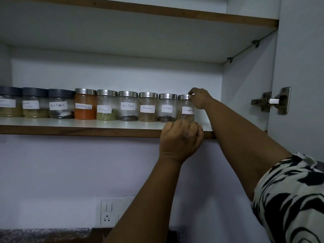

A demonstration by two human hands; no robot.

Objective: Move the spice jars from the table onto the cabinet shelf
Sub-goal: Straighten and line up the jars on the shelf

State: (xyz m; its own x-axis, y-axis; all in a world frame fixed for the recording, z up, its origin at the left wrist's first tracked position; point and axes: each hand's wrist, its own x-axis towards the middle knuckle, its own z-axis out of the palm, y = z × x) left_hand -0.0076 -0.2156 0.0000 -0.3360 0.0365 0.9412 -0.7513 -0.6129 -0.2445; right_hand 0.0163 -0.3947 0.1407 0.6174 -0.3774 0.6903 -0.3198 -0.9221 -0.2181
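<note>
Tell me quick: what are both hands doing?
Left hand: curled round the base of the last jar.
Right hand: pinching that jar's lid.

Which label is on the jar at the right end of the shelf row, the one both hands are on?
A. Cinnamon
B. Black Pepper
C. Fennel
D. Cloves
A: the rightmost jar, with the right hand at its steel lid and the left hand at its base, carries a white label reading Cinnamon; the Cloves jar stands just to its left on the shelf.
</note>
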